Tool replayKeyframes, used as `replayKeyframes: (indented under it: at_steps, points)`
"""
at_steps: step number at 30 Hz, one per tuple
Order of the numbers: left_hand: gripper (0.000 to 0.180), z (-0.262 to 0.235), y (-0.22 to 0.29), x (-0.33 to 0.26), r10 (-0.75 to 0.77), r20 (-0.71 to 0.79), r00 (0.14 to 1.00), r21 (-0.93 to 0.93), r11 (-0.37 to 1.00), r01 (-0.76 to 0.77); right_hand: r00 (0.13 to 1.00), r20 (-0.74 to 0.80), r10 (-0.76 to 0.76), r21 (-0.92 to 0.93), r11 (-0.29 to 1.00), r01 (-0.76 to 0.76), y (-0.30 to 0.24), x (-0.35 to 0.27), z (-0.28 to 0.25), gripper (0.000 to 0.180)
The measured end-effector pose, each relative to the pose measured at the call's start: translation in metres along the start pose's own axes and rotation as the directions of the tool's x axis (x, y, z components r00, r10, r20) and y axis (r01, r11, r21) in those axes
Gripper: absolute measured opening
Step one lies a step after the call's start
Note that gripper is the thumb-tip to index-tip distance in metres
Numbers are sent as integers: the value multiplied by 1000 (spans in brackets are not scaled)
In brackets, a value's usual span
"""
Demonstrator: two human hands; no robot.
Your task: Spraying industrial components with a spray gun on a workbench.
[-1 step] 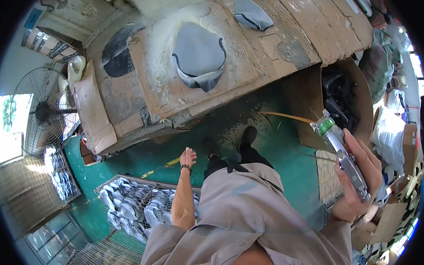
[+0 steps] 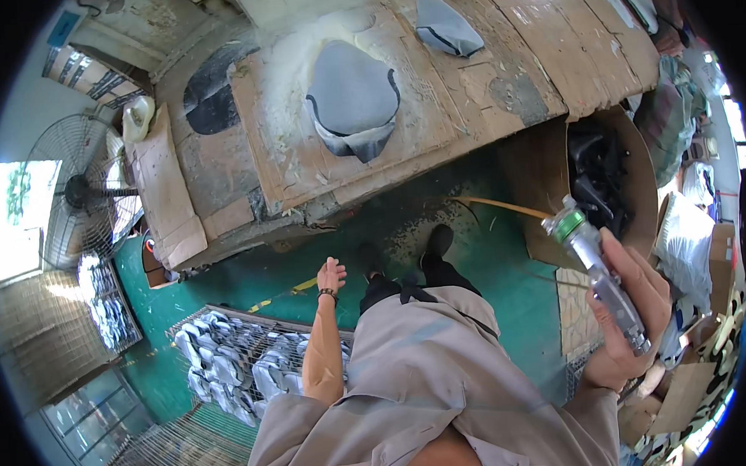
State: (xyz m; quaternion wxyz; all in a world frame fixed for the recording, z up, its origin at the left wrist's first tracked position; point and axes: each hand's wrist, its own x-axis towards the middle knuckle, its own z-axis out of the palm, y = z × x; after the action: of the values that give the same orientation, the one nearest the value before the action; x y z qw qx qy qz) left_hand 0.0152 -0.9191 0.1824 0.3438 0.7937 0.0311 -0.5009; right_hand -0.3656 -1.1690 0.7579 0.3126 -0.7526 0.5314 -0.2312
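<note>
Above a green floor [image 2: 512, 268], a green-collared metal tool [image 2: 610, 288] sits clasped in the right hand [image 2: 647, 292], apart from the cardboard-topped table [image 2: 585, 49]; the left hand [image 2: 331, 276] hangs open. This seems a pause; working the larger of 2 gray pieces [image 2: 350, 84] would call for reaching forward.

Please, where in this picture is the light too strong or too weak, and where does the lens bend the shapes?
Head view: the left window is nearly white, the fan hub dark beside it; head view: floor beneath the table is shadowed; head view: fisheye bends straight edges toward the rim, corners black; head view: the right hand's silver-green tool can be made out.
</note>
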Motion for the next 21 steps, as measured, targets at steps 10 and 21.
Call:
replayKeyframes:
  at_steps: [10,21]
  points:
    - [35,77,127,-63,583,-310,751,-156,748,-645,976,165,-143,-40,988,152,40,29,-29,50]
    - [39,103,390,-60,993,-31,110,821,88,-565,995,100,24,-93,996,-15,98,35,-89,53]
